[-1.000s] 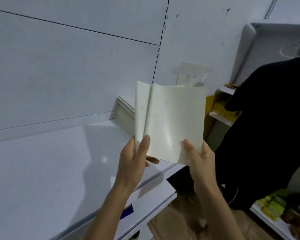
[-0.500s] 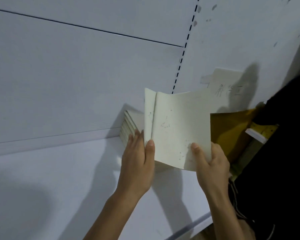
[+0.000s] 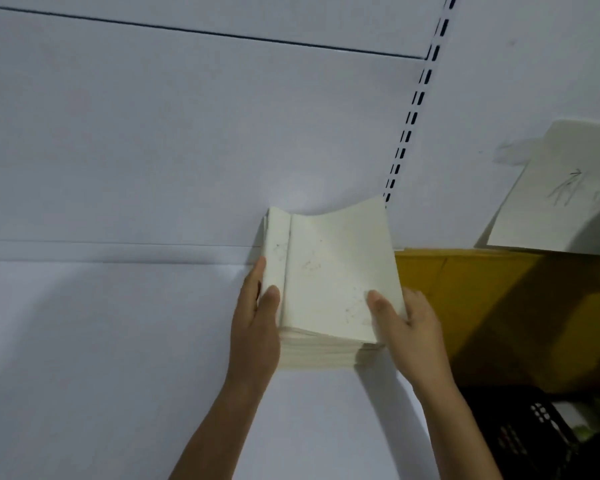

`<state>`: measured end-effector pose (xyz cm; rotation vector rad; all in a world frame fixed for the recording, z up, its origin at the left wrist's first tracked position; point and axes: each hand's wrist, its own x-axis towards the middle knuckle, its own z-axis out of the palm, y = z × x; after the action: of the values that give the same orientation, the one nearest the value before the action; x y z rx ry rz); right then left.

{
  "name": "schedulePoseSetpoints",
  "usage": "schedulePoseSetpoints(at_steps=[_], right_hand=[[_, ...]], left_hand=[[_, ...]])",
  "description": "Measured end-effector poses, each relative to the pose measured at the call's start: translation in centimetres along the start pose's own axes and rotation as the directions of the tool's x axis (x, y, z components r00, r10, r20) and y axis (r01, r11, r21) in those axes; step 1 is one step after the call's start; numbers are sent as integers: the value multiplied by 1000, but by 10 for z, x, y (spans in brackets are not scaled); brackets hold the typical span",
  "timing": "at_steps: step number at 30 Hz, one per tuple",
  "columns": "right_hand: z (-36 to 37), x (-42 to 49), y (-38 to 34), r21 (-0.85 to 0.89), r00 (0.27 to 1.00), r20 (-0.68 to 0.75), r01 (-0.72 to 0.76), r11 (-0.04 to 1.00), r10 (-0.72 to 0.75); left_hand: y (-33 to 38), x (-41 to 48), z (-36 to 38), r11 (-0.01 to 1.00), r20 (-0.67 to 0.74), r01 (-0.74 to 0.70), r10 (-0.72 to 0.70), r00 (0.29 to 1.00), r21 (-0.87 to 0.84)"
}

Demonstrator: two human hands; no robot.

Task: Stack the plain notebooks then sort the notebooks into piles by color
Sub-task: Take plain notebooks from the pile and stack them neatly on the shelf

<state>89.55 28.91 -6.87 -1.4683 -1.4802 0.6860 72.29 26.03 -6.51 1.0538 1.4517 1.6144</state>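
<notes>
Bearing shelf (image 3: 118,341): white and wide; it carries the pile against its back wall.
Stack of plain notebooks (image 3: 319,355): a low cream pile at 1 o'clock from the view's centre, with yellow things (image 3: 465,289) just beside it at 3 o'clock.
Top notebook (image 3: 333,271): half a second ago it was held in the air; now it lies on the stack, its far edge curled up.
Left grip (image 3: 255,327): thumb on the cover, fingers along the 9 o'clock edge, holding the notebook.
Right grip (image 3: 409,327): thumb on top, fingers under the 4 o'clock corner, holding it too.
Meaning: probably one more plain notebook stacked; letting go and colour sorting remain.
</notes>
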Motion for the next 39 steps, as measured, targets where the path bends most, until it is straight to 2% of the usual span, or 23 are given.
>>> schedulePoseSetpoints(at_steps=[6, 9, 11, 17, 22, 25, 31, 36, 39], right_hand=[[-6, 15, -7, 287, 998, -10, 61, 956, -61], [11, 20, -4, 250, 994, 62, 70, 966, -88], [19, 22, -3, 238, 992, 120, 14, 971, -44], [28, 22, 4, 444, 984, 128, -167, 880, 122], [28, 24, 5, 525, 981, 105, -194, 829, 164], [28, 23, 3, 529, 982, 105, -191, 827, 160], [27, 19, -4, 551, 979, 107, -205, 809, 175], [28, 17, -4, 545, 981, 92, -194, 816, 172], [27, 13, -5, 466, 986, 75, -168, 869, 150]], left_hand=[[-4, 4, 1, 1000, -57, -9, 10, 998, 8], [0, 2, 0, 1000, -34, -17, 17, 999, -14], [-4, -1, -1, 997, -12, -73, 73, 997, 14], [-37, -5, -3, 947, -50, -287, 297, 954, 141], [-45, 3, -2, 928, -58, -346, 356, 933, 139], [-50, 4, -4, 935, -56, -343, 349, 936, 89], [-48, 4, -6, 933, -45, -343, 349, 936, 111], [-46, 3, -9, 915, 23, -370, 371, 928, 162], [-42, 2, -9, 919, -39, -348, 360, 932, 183]])
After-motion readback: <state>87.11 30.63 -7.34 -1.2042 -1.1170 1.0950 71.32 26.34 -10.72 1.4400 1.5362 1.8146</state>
